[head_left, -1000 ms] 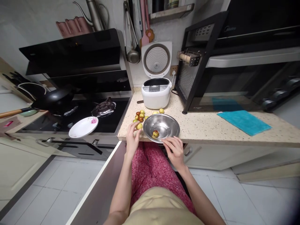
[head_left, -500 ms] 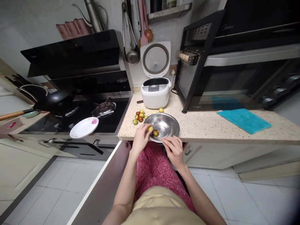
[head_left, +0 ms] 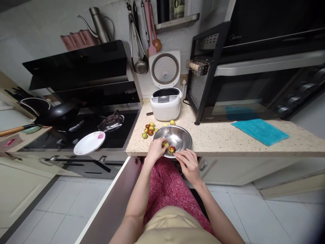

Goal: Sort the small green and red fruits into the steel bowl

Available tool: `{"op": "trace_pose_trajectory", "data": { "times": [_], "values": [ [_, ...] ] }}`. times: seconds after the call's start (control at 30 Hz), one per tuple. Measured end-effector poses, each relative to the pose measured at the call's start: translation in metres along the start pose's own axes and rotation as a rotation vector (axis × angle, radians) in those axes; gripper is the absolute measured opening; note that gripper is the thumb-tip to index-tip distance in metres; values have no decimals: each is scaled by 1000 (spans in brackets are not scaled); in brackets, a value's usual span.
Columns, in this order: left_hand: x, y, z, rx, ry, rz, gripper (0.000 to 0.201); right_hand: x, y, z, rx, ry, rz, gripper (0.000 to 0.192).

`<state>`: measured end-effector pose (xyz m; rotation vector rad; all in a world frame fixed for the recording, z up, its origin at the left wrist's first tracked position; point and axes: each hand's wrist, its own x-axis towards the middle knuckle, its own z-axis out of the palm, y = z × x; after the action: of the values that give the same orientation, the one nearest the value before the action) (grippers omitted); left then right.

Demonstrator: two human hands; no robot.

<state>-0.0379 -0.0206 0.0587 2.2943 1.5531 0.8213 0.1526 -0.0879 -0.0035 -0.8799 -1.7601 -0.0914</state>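
In the head view, the left hand is reaching over the near left rim of a steel bowl, its fingers curving narrowly around a yellow-green fruit low inside the bowl. A red-and-green fruit is lying just beside it, also in the bowl. The right hand is resting its fingertips on the bowl's near right rim; its fingers are staying close together, though I cannot tell whether the thumb is pinching the rim. The bowl is standing on the speckled counter near its front edge. To its left, a cluster of green and reddish-brown fruits is lying on the counter, and a pale fruit is sitting behind the bowl, near a white rice cooker whose lid is standing up; the characters on its panel are showing too small to read. At upper right, a dark appliance is bearing the name "Midea"; the oven beneath is carrying a small label that I cannot make out. On the wall shelf, a can is showing a large "6" on its label, cut off by the top edge. A teal cloth is lying before the oven, and a white plate with a pink floral print is resting at the stove's front edge.
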Motion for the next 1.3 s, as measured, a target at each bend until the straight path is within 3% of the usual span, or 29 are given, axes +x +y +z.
{"op": "trace_pose_trajectory", "data": {
  "times": [0.1, 0.2, 0.33, 0.47, 0.6, 0.73, 0.93, 1.13, 1.3],
  "values": [
    [-1, 7, -1, -25, -37, -4, 28, 2, 5, -6, -3, -10, -14, 28],
    [-4, 14, -2, -78, -4, 17, 29, 5, 9, -12, 5, -23, -37, 30],
    [-13, 15, -1, -194, 168, 73, 28, 7, 14, -21, 26, -38, -62, 30],
    [-16, 0, -2, -258, 400, 79, 26, 7, 19, -28, 31, -49, -71, 29],
    [-7, -21, -8, -252, 472, 78, 29, 7, 23, -33, 40, -65, -84, 26],
    [13, -40, -11, -215, 403, 98, 33, 9, 23, -34, 45, -66, -104, 25],
    [57, -62, -7, -133, 168, 232, 47, 10, 22, -33, 63, -63, -103, 26],
    [102, -71, -3, -105, -4, 347, 48, 7, 21, -32, 90, -55, -96, 29],
    [122, -76, 6, -132, -179, 388, 47, 5, 22, -30, 105, -29, -93, 35]
  ]
}}
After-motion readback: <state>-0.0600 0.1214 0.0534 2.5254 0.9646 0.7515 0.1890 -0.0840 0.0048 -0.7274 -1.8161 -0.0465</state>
